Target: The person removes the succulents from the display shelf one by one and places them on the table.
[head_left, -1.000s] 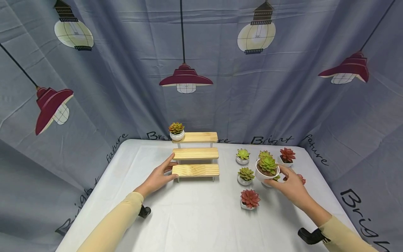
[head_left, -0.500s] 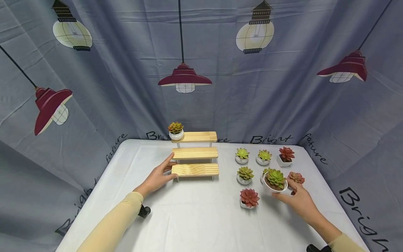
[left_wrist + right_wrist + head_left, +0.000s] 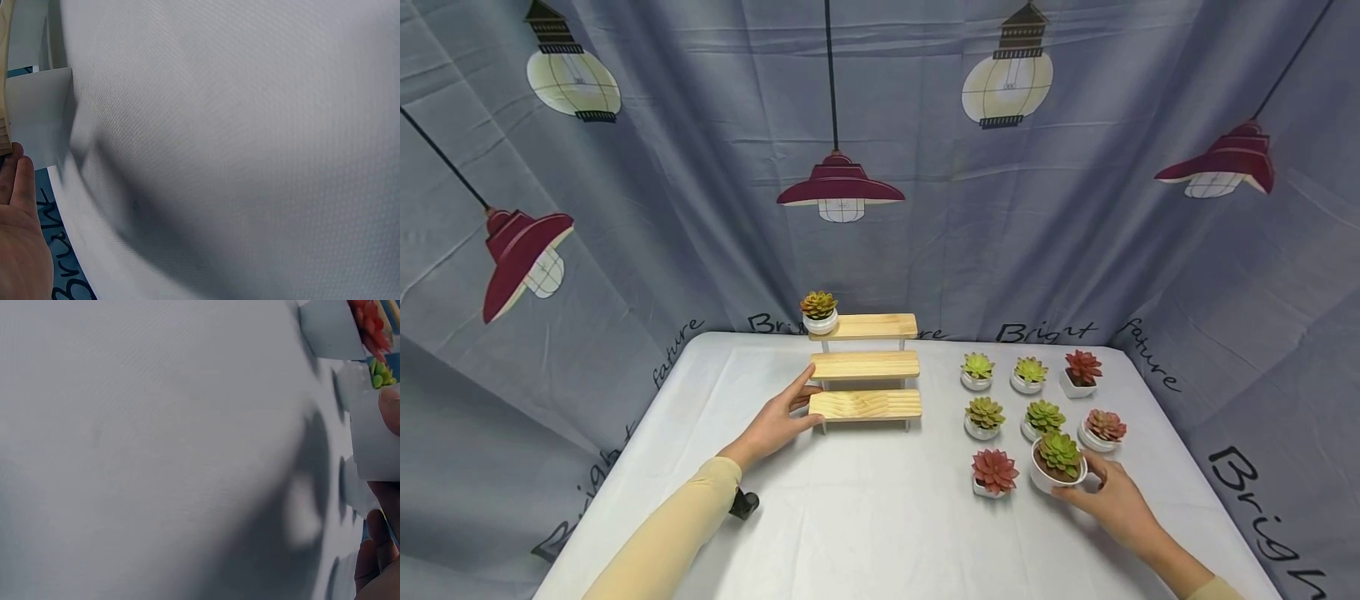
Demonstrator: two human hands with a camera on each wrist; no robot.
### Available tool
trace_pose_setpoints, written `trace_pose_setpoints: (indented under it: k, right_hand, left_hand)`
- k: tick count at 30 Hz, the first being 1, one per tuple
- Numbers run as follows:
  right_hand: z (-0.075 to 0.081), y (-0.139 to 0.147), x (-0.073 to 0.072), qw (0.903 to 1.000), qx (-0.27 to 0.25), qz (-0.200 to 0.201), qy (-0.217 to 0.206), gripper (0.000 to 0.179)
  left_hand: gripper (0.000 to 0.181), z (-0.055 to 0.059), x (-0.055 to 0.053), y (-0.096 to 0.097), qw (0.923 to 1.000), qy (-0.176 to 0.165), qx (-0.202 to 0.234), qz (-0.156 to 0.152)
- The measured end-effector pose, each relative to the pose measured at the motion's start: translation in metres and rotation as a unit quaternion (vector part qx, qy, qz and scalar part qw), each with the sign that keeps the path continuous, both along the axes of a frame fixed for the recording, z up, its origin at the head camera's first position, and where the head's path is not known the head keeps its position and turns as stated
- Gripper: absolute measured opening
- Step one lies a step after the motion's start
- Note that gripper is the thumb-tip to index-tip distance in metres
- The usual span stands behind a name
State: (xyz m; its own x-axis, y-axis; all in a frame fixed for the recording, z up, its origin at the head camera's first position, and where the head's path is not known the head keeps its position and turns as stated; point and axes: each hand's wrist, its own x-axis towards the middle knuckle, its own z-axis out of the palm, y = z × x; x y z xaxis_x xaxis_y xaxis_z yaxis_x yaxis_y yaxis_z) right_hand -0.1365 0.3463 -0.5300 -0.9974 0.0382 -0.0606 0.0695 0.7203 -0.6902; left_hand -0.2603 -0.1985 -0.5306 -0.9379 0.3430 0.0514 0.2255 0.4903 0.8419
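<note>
My right hand [image 3: 1108, 500] grips a white pot holding a green succulent [image 3: 1060, 458], thumb and fingers on its right side. The pot is low over the white cloth, at the near side of the plant group; in the right wrist view its white wall [image 3: 375, 444] shows beside my thumb. My left hand [image 3: 780, 423] touches the left end of a three-step wooden stand [image 3: 865, 406], index finger at the middle step and thumb at the lowest. In the left wrist view its fingers [image 3: 24, 181] lie straight against the wood's edge. A yellow-orange succulent [image 3: 818, 310] stands on the top step's left end.
Several potted succulents stand on the right of the cloth-covered table [image 3: 880, 517]: a near red one [image 3: 995, 472], a green one [image 3: 1043, 417] just behind the held pot, a pinkish one [image 3: 1105, 427] and a back red one [image 3: 1082, 368]. A grey curtain [image 3: 895, 267] hangs behind.
My right hand has brought the potted succulent toward me and slightly right, down closer to the cloth. The green and pinkish plants behind it are now uncovered. My left hand stays at the stand.
</note>
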Motion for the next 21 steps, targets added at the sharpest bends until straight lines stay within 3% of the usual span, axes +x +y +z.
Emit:
trace_pose_setpoints:
  k: [16, 21]
  right_hand:
    - [-0.017, 0.004, 0.005, 1.0, -0.004, 0.002, 0.0, 0.092]
    - [-0.019, 0.003, 0.004, 0.9997, -0.006, 0.0, -0.024, 0.095]
  left_hand:
    - [0.095, 0.001, -0.001, 0.001, 1.0, 0.0, 0.0, -0.001]
    - [0.095, 0.001, 0.0, 0.001, 1.0, -0.005, 0.0, -0.002]
